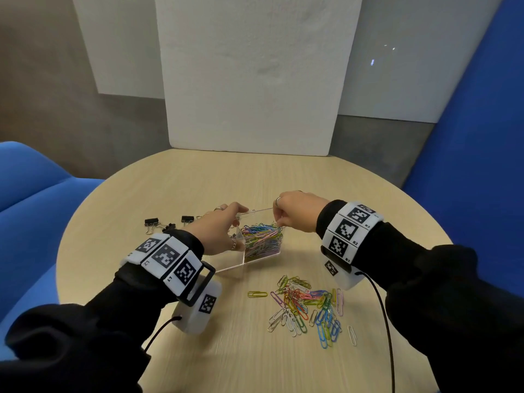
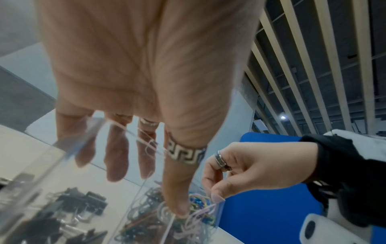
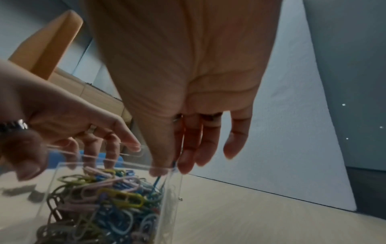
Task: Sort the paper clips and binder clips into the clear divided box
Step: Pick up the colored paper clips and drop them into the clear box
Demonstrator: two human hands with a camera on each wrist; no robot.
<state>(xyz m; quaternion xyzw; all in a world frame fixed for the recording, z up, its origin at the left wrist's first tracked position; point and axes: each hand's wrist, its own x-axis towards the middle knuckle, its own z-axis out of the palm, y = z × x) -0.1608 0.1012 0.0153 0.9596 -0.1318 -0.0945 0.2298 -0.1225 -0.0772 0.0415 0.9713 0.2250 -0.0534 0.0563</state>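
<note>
Loose paper clips (image 1: 307, 306) heaped on counter (image 1: 170, 194) nearest, short of both grips; unsorted. Left grip (image 1: 218, 228) holding box (image 1: 256, 258) rim; right grip (image 1: 295, 212) pinching one clip over full half. Binder clips (image 1: 154, 224) outside left grip.

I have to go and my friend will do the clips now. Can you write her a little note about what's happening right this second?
Left hand: holds the clear box by its left side, thumb inside.
Right hand: at the box's right rim, pinching a paper clip over the paper clip compartment.
Done: that compartment is nearly full; some binder clips lie in the other one.
Left: the paper clip pile on the table in front of the box, and a few binder clips left of it.
</note>
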